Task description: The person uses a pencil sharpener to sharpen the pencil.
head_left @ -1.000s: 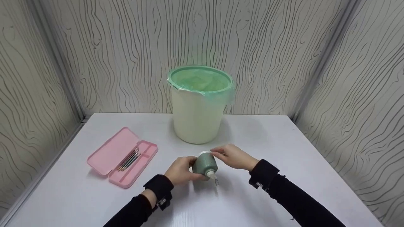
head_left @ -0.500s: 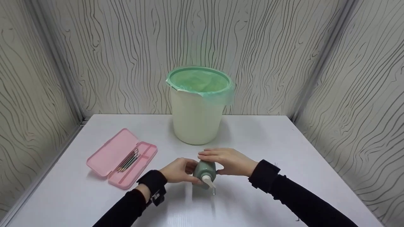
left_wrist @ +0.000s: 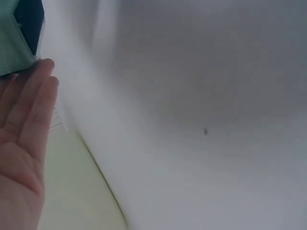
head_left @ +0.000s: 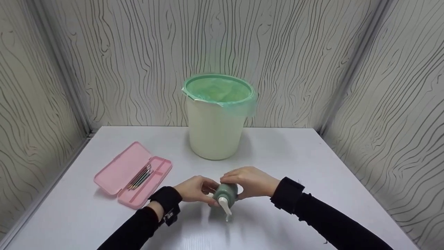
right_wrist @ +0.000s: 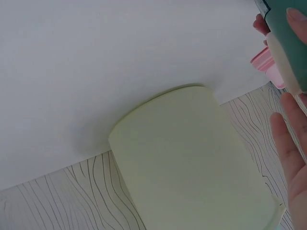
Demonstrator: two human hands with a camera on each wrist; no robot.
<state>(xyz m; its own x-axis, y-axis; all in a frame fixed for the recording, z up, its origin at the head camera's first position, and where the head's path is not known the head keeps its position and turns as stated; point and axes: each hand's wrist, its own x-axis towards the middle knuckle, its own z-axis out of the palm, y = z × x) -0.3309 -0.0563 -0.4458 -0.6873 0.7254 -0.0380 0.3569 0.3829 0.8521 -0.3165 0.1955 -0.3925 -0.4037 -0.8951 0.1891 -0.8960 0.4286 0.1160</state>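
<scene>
A green pump bottle with a white pump head is tilted over the table in the head view, its spout facing toward me. My left hand grips it from the left, thumb near the pump end and fingers behind. From the right, my right hand holds it between the thumb and the fingers laid over its top. The left wrist view catches a corner of the bottle above my fingers. Its green side and a pale strip appear at the edge of the right wrist view, where my thumb presses on it.
A cream bin lined with a green bag stands at the back of the white table. To the left lies an opened pink pencil case with several pencils in it. Wood-patterned walls enclose three sides.
The bottle has tipped further, its spout swinging nearer to me and slightly left. My right hand went from fingertips at the bottle's far end to a grip over its top and right side.
</scene>
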